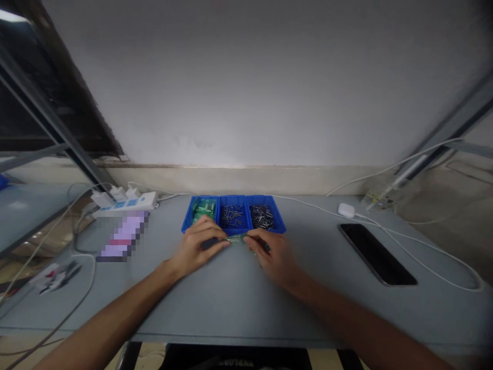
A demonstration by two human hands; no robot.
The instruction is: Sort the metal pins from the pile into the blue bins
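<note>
A small translucent green piece (234, 238) spans the gap between my two hands, just in front of the blue bins. My left hand (200, 244) pinches its left end between thumb and fingers. At the other end, the fingers of my right hand (275, 257) are closed on it, partly covering it. Behind them, the left blue bin (187, 218) contains similar green pieces. Several thin metal pins (232, 215) lie in the middle bin, and a denser heap of dark metal pins (262, 217) fills the right one. The exact shape of the held piece is too small to make out.
On the left are a white power strip (127, 203) with plugs and a lit phone (125, 236), partly blurred. A dark phone (375, 254), a white charger (346, 210) and a looping cable lie to the right. The wall (246, 103) rises behind the table.
</note>
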